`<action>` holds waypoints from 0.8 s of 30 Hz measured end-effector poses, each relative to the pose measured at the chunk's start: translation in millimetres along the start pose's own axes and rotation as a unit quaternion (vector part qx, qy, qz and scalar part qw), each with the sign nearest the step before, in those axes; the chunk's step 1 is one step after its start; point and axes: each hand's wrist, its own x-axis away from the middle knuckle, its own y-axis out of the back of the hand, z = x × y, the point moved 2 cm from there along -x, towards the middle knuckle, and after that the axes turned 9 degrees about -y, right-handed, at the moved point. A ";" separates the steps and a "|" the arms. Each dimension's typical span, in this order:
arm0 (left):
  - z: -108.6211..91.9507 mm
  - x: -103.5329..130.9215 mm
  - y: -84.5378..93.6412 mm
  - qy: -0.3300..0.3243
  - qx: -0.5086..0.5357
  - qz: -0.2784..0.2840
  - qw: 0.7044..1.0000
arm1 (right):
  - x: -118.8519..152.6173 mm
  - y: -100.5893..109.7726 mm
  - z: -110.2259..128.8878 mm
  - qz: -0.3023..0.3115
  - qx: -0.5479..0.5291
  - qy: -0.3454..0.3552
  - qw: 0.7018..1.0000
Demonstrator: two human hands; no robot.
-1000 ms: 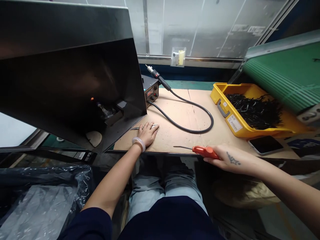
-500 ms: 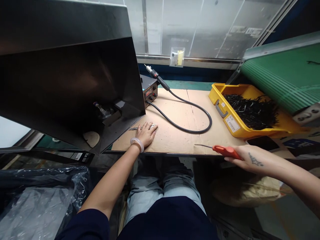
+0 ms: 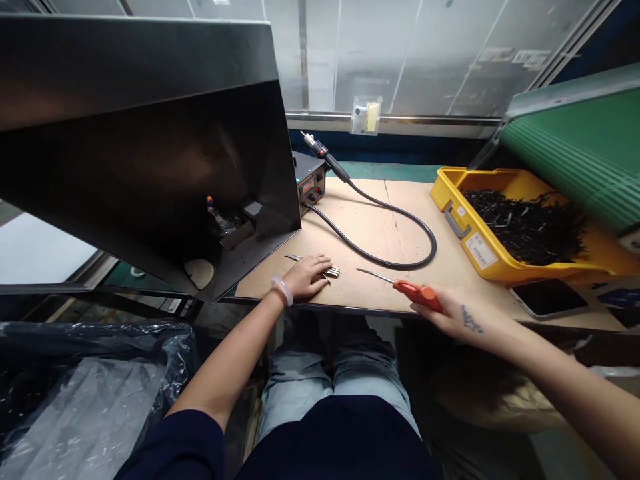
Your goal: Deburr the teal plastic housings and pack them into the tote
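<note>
l hand (image 3: 307,275) is covering steel tool (image 3: 334,271), mid hidden, can't tell if gripping; r hand (image 3: 453,312) is grasping red tool (image 3: 417,293), handle pt. hidden. past r fingers, bin (image 3: 510,267) is holding blk strips (image 3: 525,223), belt (image 3: 590,147) hiding bin corner.

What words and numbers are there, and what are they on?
None can be read for sure.
White label on yellow bin: too blurred.
Small sticker on the bin: too small.
Red display on control box: too blurred.
Clear card holder: too small.
Pale wall stickers: too blurred.
Orange tool: no writing visible.
</note>
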 end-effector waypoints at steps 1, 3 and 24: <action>1.6 0.0 -0.7 0.011 0.000 -0.018 1.000 | -4.7 -3.7 10.2 0.008 0.006 0.002 1.000; 6.5 -0.2 -1.9 0.045 -0.004 -0.060 0.997 | -14.9 -9.8 27.4 0.017 0.019 0.005 1.000; 25.1 -0.8 -7.6 0.087 0.075 -0.184 0.976 | -54.4 -26.2 48.2 -0.005 0.070 0.027 0.997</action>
